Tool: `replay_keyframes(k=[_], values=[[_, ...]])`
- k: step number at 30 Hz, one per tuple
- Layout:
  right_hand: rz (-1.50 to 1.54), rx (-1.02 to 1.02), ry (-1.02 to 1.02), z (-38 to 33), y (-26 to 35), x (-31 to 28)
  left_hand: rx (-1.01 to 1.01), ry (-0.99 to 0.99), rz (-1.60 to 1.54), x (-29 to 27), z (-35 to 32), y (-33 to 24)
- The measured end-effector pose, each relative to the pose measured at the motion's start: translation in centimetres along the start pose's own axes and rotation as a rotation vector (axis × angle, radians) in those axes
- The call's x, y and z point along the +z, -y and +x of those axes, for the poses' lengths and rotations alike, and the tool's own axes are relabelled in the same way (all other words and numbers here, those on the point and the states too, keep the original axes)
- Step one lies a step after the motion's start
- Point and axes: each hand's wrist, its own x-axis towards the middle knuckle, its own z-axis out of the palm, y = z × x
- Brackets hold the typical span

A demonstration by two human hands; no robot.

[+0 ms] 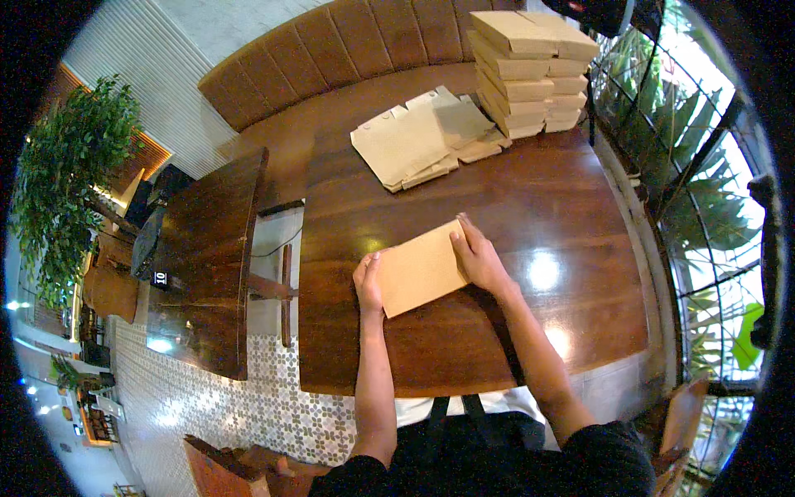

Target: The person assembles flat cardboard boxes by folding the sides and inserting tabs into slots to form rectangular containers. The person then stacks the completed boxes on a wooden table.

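**Brown card pinned flat between two hands on a wooden tabletop**

Kraft-brown and unfolded, the flat cardboard piece (421, 269) lies near the middle of the dark wooden tabletop (538, 207), straight ahead of me, one corner turned toward my body. My left hand (368, 286) braces its left edge, fingers curled against the card's side; that grip looks loosely closed, touching the edge rather than wrapped around it. My right hand (476, 258) rests palm-down on the far right corner, fingers spread open and flat, clasping nothing. Held this way, I judge, the sheet cannot slide on the glossy surface, which throws back bright spots of light.

Farther along the tabletop, well apart from my hands, a loose heap of flat cardboard blanks (422, 137) sprawls, some overlapping. Just beside it on the right stands a stack of folded boxes (530, 70), lids shut; I cannot tell what, if anything, is inside.

A padded brown bench (331, 54) curves behind the tabletop. A second wooden table (207, 248) stands to my left over patterned floor tiles (248, 414).
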Motion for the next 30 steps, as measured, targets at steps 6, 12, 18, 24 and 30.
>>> replay_keyframes(k=[6, 12, 18, 24, 30], values=[[-0.684, -0.425, -0.137, -0.4, 2.7, 0.4, 0.322, -0.047, 0.290, 1.3, -0.1, -0.4], [-0.710, -0.667, 0.339, -2.8, 5.6, 5.7, 0.210, 0.040, 0.151, 1.5, 0.1, -0.3], [-0.677, -0.659, 0.257, -1.7, 6.0, 4.7, 0.203, 0.004, 0.185, 1.2, -0.4, -0.1], [-0.843, -0.366, 0.137, 1.1, 5.3, 1.8, 0.258, -0.027, 0.186, 1.7, -0.4, 0.0], [-0.933, -0.206, 0.109, 2.5, 4.3, 1.5, 0.297, -0.049, 0.153, 1.6, -0.1, 0.6]])
